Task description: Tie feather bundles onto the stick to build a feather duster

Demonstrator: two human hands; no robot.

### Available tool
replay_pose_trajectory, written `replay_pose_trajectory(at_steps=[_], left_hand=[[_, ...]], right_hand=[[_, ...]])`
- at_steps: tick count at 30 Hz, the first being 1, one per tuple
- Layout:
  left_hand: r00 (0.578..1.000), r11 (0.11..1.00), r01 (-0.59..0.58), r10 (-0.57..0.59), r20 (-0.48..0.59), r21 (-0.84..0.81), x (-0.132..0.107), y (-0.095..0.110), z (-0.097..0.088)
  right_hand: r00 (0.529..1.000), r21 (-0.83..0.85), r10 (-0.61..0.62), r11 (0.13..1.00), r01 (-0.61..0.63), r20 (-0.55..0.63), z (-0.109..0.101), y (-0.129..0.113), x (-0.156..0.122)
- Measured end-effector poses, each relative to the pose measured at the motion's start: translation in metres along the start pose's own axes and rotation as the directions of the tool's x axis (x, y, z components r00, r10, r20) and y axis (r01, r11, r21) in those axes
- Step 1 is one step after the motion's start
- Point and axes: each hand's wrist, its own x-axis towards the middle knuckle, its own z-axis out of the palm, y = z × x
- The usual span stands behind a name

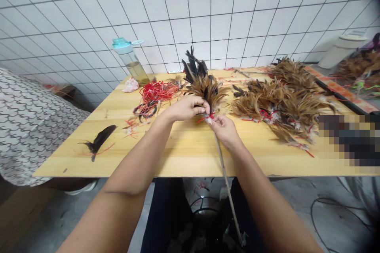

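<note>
A feather duster [211, 91] with brown and black feathers lies in front of me, head toward the wall. Its thin wooden stick [223, 170] runs down past the table edge between my legs. Red string [210, 116] is wound where the feathers meet the stick. My left hand [190, 107] is closed in a pinch at the left of the feather base. Thumb and fingers of my right hand [225, 128] pinch at the red string just below, beside the stick. Exactly what lies between the fingertips is partly hidden.
Several feather bundles [276, 101] are piled right on the wooden table [142, 154]. Left lie tangled red string [158, 94], a dark feather [101, 140] and a water bottle [133, 65]. A patterned cloth [32, 126] hangs at far left. Cables [332, 205] lie on the floor.
</note>
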Motion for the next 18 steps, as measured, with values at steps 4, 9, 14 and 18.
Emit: replay_pose_trajectory(at_steps=[4,9,14,18], left_hand=[[1.000,0.991,0.011,-0.011,-0.001,-0.132,-0.001,-0.008,0.002],[0.996,0.999,0.040,-0.041,-0.083,-0.015,-0.001,-0.011,0.006],[0.990,0.995,-0.054,0.064,-0.124,0.085,-0.001,-0.007,0.007],[0.971,0.968,-0.135,0.171,-0.165,0.211,-0.004,-0.002,0.008]], right_hand=[[1.000,-0.017,0.000,1.000,0.000,-0.006,-0.001,-0.001,0.000],[1.000,-0.009,-0.002,1.000,0.002,0.027,-0.002,-0.005,-0.002],[0.998,0.031,-0.007,0.999,0.004,0.068,-0.001,-0.010,-0.005],[0.995,0.000,-0.003,1.000,0.003,0.096,-0.001,-0.013,-0.007]])
